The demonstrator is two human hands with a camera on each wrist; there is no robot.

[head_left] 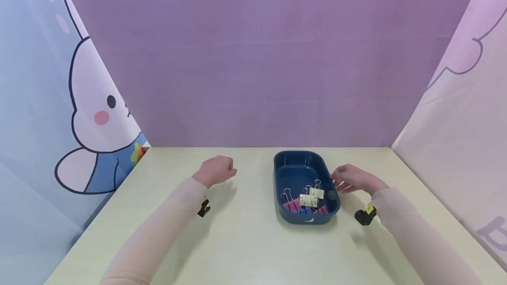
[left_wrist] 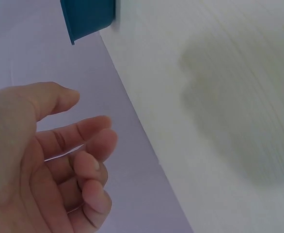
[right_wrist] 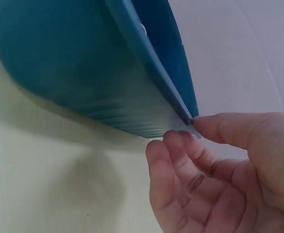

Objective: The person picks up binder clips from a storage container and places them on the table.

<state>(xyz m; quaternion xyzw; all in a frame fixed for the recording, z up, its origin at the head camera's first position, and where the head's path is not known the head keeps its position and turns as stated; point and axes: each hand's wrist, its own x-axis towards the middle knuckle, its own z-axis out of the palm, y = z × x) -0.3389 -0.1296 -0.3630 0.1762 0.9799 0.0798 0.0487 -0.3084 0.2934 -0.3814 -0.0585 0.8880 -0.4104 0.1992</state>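
A dark blue plastic tray (head_left: pixel 305 218) sits on the table right of the middle. Inside, toward its near end, lie several binder clips: pale yellow ones (head_left: pixel 309 200), pink ones (head_left: pixel 292 206) and a blue one (head_left: pixel 306 210). My right hand (head_left: pixel 354 178) is at the tray's right side. Thumb and index finger pinch its rim in the right wrist view, where the tray wall (right_wrist: pixel 84 63) fills the upper left. Left of the tray, my left hand (head_left: pixel 215 170) hovers over the table. Its fingers (left_wrist: pixel 96 194) curl loosely around nothing.
The pale wooden table (head_left: pixel 249 250) ends at a purple back panel (head_left: pixel 253 65). A cloth printed with a cartoon rabbit (head_left: pixel 99 100) hangs on the left, and a pale printed cloth (head_left: pixel 467 144) on the right. Small black devices (head_left: pixel 365 215) sit at both wrists.
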